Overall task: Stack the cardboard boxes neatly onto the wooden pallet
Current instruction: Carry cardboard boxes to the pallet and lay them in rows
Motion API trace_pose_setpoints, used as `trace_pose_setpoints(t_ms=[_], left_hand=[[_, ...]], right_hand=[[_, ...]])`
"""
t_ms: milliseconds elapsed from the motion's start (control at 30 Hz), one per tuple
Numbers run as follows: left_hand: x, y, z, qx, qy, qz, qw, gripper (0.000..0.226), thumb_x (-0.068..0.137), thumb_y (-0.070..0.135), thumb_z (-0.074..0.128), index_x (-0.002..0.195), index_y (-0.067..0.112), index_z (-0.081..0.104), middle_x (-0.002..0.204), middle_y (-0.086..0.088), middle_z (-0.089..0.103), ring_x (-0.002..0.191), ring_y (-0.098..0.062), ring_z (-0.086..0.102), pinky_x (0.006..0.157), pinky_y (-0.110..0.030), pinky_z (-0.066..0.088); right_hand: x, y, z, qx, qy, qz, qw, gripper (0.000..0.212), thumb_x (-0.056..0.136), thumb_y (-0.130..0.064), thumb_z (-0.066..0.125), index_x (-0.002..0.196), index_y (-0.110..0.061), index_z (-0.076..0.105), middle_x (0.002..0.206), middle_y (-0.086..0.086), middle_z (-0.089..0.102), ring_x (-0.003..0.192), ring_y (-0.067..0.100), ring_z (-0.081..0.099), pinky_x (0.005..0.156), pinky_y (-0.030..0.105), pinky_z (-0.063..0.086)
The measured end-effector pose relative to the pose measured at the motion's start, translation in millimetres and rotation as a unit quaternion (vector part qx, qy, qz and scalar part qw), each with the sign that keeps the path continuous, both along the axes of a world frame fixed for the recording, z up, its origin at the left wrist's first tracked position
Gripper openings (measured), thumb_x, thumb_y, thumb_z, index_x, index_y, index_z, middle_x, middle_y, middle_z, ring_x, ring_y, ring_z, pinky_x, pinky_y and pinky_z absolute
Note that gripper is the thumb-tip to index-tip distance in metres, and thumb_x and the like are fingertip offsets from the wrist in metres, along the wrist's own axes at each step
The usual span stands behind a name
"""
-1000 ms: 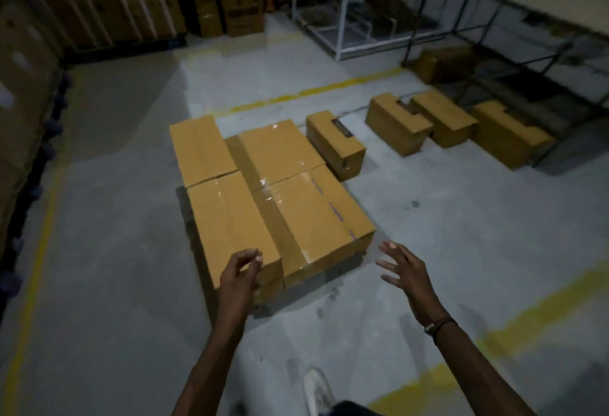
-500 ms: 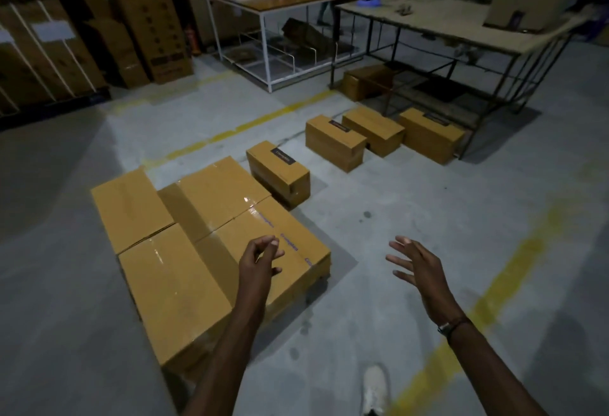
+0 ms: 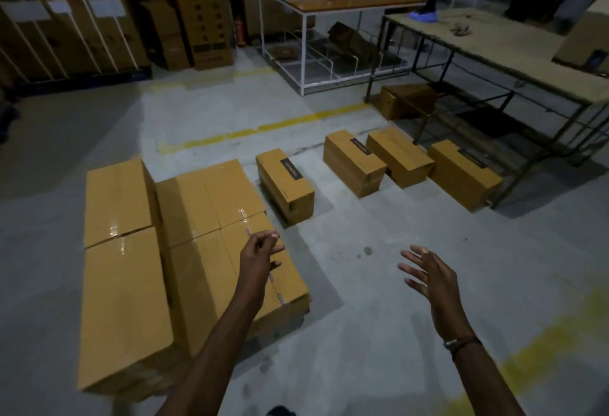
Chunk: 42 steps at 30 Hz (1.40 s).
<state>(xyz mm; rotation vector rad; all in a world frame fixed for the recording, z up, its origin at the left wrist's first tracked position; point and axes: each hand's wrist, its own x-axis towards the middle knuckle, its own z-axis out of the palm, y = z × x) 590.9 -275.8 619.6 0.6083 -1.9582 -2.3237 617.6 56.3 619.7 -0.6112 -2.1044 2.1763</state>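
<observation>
Evidently the person stands between loads: neither hand carries anything. The left hand (image 3: 260,252) hangs above the stacked boxes (image 3: 197,244) with its fingers loosely curled on nothing, and the right hand (image 3: 428,275) is spread wide over bare floor (image 3: 362,284).

Those stacked boxes form one tight layer of smooth tan cardboard, glossy tape down the seams; the wooden pallet must lie under them, though in this dim light I can make out only a dark edge beneath, so I would not swear to it.

My guess is that the next move is a step forward to the nearest loose box (image 3: 285,185), which sits just beside the stack, and a two-handed grasp at its short ends. It is a long rectangular carton with crisp corners and a dark label on top. Three more boxes (image 3: 412,162) wait by the metal table (image 3: 494,53).
</observation>
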Motion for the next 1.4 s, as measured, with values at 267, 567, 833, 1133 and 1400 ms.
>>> trace_pose_setpoints(t_ms=[267,567,833,1133,1400], left_hand=[[-107.5,36.2,-18.4,0.008,-0.013,0.056,0.998,0.013,0.105,0.026,0.061,0.109,0.016,0.070,0.119,-0.005,0.072,0.102,-0.020,0.071,0.081,-0.041,0.051],[-285.9,54.8,-45.0,0.037,-0.040,0.130,0.990,0.017,0.105,0.027,0.061,0.110,0.013,0.069,0.121,-0.007,0.073,0.105,-0.018,0.071,0.077,-0.035,0.054],[-404.1,60.3,-54.8,0.056,-0.065,0.160,0.983,0.015,0.105,0.025,0.061,0.109,0.013,0.069,0.112,-0.007,0.072,0.096,-0.019,0.068,0.082,-0.040,0.052],[-503.1,56.7,-93.0,0.053,-0.138,0.231,0.962,0.028,0.108,0.027,0.054,0.125,0.008,0.065,0.118,-0.007,0.072,0.098,-0.017,0.071,0.074,-0.033,0.051],[-596.2,45.5,-115.5,0.068,-0.180,0.286,0.939,0.028,0.108,0.028,0.053,0.126,0.009,0.062,0.117,-0.005,0.071,0.093,-0.014,0.070,0.079,-0.033,0.050]], right_hand=[[-158.3,1.6,-17.9,-0.010,-0.006,0.095,0.995,0.034,0.109,-0.038,0.052,0.128,-0.017,0.069,0.121,0.000,0.077,0.107,0.022,0.076,0.090,0.042,0.058],[-345.5,14.3,-27.0,0.017,-0.024,0.173,0.984,0.034,0.108,-0.041,0.051,0.128,-0.020,0.069,0.121,-0.002,0.077,0.106,0.020,0.076,0.088,0.039,0.057],[-489.2,26.2,-24.5,0.026,-0.053,0.215,0.975,0.031,0.108,-0.039,0.052,0.126,-0.021,0.069,0.120,-0.003,0.077,0.105,0.019,0.076,0.088,0.039,0.057],[-665.9,-7.5,-46.7,0.036,-0.070,0.342,0.936,0.022,0.107,-0.038,0.055,0.120,-0.029,0.070,0.123,-0.007,0.076,0.106,0.015,0.075,0.093,0.041,0.057],[-807.3,-56.5,-77.8,0.094,-0.090,0.449,0.884,0.035,0.105,-0.044,0.059,0.132,-0.023,0.067,0.135,-0.004,0.068,0.114,0.016,0.071,0.085,0.035,0.057]])
